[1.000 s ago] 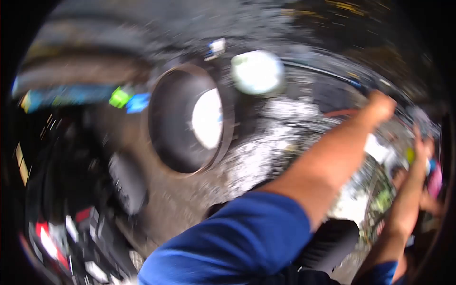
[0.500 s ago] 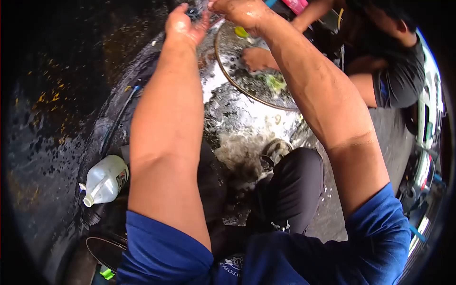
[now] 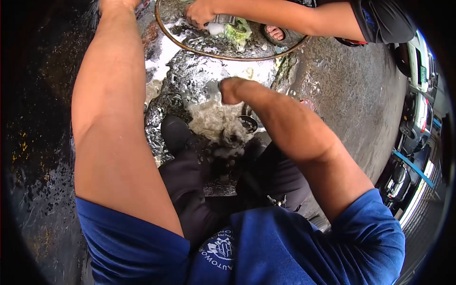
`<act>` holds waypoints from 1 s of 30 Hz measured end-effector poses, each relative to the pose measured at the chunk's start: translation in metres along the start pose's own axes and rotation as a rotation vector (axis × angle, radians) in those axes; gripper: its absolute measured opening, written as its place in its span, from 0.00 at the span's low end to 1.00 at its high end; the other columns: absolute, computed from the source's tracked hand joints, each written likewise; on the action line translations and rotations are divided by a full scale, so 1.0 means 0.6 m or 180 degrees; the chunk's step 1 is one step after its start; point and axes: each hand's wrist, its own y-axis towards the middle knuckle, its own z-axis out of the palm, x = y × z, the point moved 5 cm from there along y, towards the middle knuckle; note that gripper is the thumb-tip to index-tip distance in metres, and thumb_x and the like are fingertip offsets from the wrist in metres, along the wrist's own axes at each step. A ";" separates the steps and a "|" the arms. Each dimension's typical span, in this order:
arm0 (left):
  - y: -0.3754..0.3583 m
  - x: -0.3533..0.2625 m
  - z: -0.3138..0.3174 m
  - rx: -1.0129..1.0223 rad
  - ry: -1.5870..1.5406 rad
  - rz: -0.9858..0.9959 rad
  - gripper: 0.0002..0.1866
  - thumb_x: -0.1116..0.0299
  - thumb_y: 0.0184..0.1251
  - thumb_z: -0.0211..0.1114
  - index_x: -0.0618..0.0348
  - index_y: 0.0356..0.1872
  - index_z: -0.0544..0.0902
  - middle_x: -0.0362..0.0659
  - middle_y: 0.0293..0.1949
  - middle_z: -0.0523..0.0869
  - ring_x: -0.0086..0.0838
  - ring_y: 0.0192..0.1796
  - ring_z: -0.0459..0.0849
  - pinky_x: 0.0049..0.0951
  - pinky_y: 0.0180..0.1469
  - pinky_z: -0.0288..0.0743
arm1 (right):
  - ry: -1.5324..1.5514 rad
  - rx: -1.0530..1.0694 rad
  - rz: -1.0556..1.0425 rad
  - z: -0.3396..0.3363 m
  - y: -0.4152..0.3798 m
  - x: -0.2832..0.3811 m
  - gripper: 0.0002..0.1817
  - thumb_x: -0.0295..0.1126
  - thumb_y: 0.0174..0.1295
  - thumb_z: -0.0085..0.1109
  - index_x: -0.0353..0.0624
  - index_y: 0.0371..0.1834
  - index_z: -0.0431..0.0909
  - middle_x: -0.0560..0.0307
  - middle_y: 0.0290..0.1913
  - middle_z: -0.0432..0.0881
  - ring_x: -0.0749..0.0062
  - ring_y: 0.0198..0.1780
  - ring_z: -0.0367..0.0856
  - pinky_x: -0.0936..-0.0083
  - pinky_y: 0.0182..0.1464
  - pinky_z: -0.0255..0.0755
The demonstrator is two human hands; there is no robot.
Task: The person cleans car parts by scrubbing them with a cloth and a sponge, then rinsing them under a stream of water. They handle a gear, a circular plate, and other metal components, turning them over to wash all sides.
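My left hand (image 3: 118,4) is at the top edge, arm stretched forward, with its fingers cut off by the frame. In the middle, my right hand (image 3: 232,90) is curled low over the wet, soapy ground (image 3: 190,78). Its fingers face away, and a blurred greyish shape beside them cannot be made out. Just below it spreads a murky grey-brown frothy patch (image 3: 213,118). A dark round dish-like thing (image 3: 248,123) sits to the right of that patch. Beyond my right hand curves a thin brown hoop (image 3: 228,58).
Across from me a co-worker's hand (image 3: 199,13) touches a grey object beside a yellow-green scrubber-like clump (image 3: 237,33). The co-worker's sandalled foot (image 3: 275,33) is close by. My dark shoe (image 3: 175,135) stands left of the froth. Parked cars (image 3: 418,109) line the right.
My hands were close together at the top; my right hand has come down and back towards me, while the left has moved left. The view has shifted, and the white jug has left it.
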 end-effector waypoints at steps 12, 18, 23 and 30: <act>-0.048 0.007 0.017 0.0250 -0.0312 -0.0665 0.28 0.56 0.72 0.39 0.40 0.73 0.51 0.50 0.68 0.54 0.44 0.54 0.68 0.43 0.43 0.74 | -0.0193 -0.0182 -0.0288 0.210 -0.077 0.126 0.23 0.38 0.63 0.52 0.42 0.61 0.70 0.43 0.62 0.66 0.50 0.61 0.67 0.51 0.54 0.70; -0.056 -0.007 0.022 -0.0341 -0.0613 -0.0340 0.29 0.60 0.72 0.40 0.55 0.73 0.51 0.45 0.72 0.51 0.41 0.66 0.60 0.48 0.59 0.68 | -0.0699 -0.0630 -0.0376 0.248 -0.061 0.118 0.20 0.40 0.65 0.43 0.50 0.59 0.69 0.52 0.59 0.67 0.62 0.62 0.63 0.63 0.55 0.62; -0.006 0.003 0.006 -0.0410 -0.0857 -0.0225 0.27 0.59 0.72 0.42 0.56 0.69 0.59 0.41 0.73 0.51 0.43 0.70 0.57 0.46 0.60 0.70 | -0.0107 -0.0938 -0.0320 0.234 -0.061 0.106 0.16 0.37 0.64 0.43 0.49 0.53 0.71 0.51 0.54 0.71 0.59 0.58 0.70 0.59 0.55 0.65; 0.042 0.021 -0.019 -0.0937 -0.1301 -0.0337 0.25 0.54 0.71 0.43 0.46 0.68 0.62 0.41 0.71 0.54 0.41 0.67 0.61 0.44 0.53 0.76 | -0.0037 -0.0859 -0.0263 0.229 -0.052 0.100 0.15 0.38 0.64 0.44 0.49 0.50 0.74 0.52 0.52 0.73 0.60 0.55 0.73 0.59 0.50 0.69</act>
